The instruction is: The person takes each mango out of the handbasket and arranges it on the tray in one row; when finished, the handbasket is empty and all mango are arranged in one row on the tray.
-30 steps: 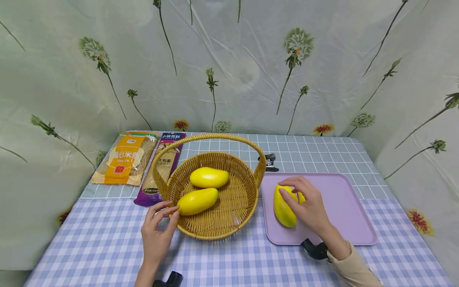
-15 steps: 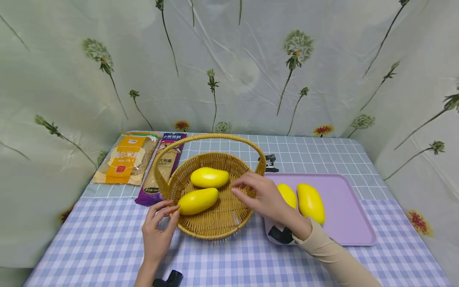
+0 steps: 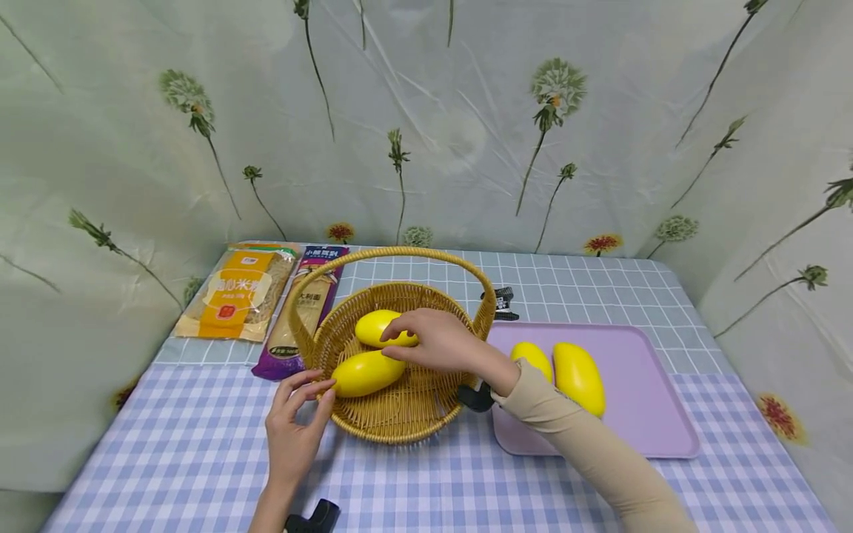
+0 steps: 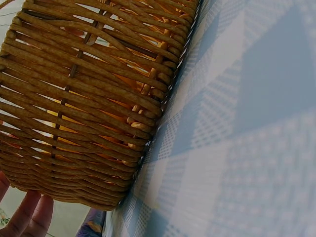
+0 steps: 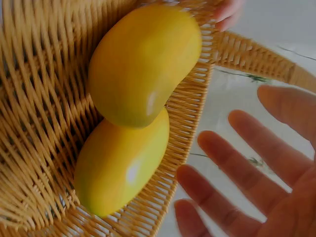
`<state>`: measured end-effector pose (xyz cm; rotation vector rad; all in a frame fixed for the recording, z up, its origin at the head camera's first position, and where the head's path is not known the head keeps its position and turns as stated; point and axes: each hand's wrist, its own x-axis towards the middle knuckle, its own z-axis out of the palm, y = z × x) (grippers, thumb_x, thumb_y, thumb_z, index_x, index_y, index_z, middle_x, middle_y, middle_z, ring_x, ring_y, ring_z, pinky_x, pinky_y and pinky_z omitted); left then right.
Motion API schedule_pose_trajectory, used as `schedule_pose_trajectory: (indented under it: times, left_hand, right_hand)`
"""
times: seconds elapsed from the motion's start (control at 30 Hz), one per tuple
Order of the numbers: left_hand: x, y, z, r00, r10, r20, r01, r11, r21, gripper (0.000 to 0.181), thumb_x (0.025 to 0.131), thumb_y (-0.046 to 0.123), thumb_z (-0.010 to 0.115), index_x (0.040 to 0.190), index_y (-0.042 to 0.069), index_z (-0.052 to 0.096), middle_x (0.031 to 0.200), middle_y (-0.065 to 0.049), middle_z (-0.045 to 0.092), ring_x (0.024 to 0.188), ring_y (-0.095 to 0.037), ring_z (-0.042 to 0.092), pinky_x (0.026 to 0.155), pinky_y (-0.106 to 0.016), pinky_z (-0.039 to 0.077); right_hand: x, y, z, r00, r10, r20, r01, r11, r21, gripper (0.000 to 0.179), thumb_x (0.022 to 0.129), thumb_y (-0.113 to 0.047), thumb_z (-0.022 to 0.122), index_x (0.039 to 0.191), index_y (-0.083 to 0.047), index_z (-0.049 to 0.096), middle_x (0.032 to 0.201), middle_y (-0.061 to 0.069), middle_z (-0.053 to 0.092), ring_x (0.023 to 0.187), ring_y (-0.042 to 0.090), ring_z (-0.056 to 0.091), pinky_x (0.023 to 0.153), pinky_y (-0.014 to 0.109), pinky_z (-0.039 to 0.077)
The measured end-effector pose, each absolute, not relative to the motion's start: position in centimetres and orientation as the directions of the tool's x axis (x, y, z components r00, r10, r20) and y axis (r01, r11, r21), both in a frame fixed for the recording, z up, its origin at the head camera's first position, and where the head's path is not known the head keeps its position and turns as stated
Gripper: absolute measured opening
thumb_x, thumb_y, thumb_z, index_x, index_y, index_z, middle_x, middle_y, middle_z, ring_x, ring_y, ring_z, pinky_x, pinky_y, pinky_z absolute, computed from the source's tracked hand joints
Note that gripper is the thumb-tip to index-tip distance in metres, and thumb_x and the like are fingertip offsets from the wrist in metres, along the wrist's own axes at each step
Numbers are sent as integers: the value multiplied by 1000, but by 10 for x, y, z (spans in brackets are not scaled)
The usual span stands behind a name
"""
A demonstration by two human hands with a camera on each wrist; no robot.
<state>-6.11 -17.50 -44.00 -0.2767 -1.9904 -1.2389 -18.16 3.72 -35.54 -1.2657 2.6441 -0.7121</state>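
Observation:
A wicker basket [image 3: 426, 426] with a tall arched handle stands mid-table, holding two yellow mangoes: a rear mango [image 3: 372, 324] and a front mango [image 3: 366, 374]. My left hand [image 3: 293, 422] grips the basket's left rim, its fingertips over the edge; in the left wrist view, fingers [image 4: 40, 215] sit against the weave. Over the basket, my right hand [image 3: 436, 342] hovers with nothing in it, partly covering the rear mango. Its fingers [image 5: 247, 173] are spread apart from the fruit in the right wrist view.
A lilac tray [image 3: 649, 400] on the right bears a partly hidden mango [image 3: 531, 357] beside another mango [image 3: 578, 377]. At the back left lie a rice noodle bag [image 3: 233, 296] and a purple pasta packet [image 3: 306, 311]. A small black packet [image 3: 505, 303] lies behind the tray.
My right hand has moved left from above the tray mangoes to over the mangoes in the basket, uncovering fruit on the tray. My left hand has stayed at the rim.

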Motion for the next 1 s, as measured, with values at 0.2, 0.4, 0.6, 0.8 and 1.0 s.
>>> schedule_pose_trajectory:
  times: [0.2, 0.4, 0.6, 0.8, 1.0]
  left_hand:
    - [-61, -176, -441, -687, -205, 697, 534, 507, 676, 21, 71, -20, 65, 88, -9, 70, 99, -27, 59, 93, -31, 53, 74, -17, 42]
    - [-61, -176, -442, -687, -201, 699, 541, 501, 676, 21, 71, -21, 65, 88, -10, 69, 99, -27, 59, 93, -31, 53, 74, -17, 41]
    - [-61, -176, -442, -690, -202, 696, 538, 501, 678, 21, 71, -21, 65, 88, -9, 69, 99, -27, 59, 93, -30, 53, 74, -17, 42]
    - [-61, -175, -441, -693, -198, 693, 533, 506, 678, 21, 71, -21, 65, 88, -9, 69, 99, -27, 59, 93, -31, 53, 74, -17, 42]
    - [-62, -176, -442, -693, -199, 692, 531, 508, 678, 21, 71, -20, 65, 88, -9, 70, 99, -27, 59, 93, -31, 53, 74, -17, 42]
  right_hand:
    - [-191, 20, -361, -599, -799, -56, -687, 549, -477, 32, 92, -38, 61, 115, -18, 70, 112, -5, 66, 104, 14, 59, 87, 30, 45]
    - [-195, 8, -368, -555, -826, -96, -694, 524, -494, 33, 93, -35, 60, 118, -15, 68, 115, -2, 65, 107, 14, 58, 89, 28, 44]
    - [-200, 2, -378, -537, -838, -96, -698, 506, -507, 33, 92, -33, 62, 118, -13, 67, 107, -3, 67, 96, 11, 59, 84, 24, 44]
    - [-200, 0, -383, -535, -836, -125, -675, 511, -532, 35, 90, -32, 66, 120, -14, 66, 90, -6, 63, 77, 7, 53, 69, 21, 43]
    - [-200, -1, -384, -531, -838, -129, -658, 503, -561, 38, 86, -33, 70, 118, -13, 66, 85, -6, 60, 73, 8, 51, 66, 21, 42]
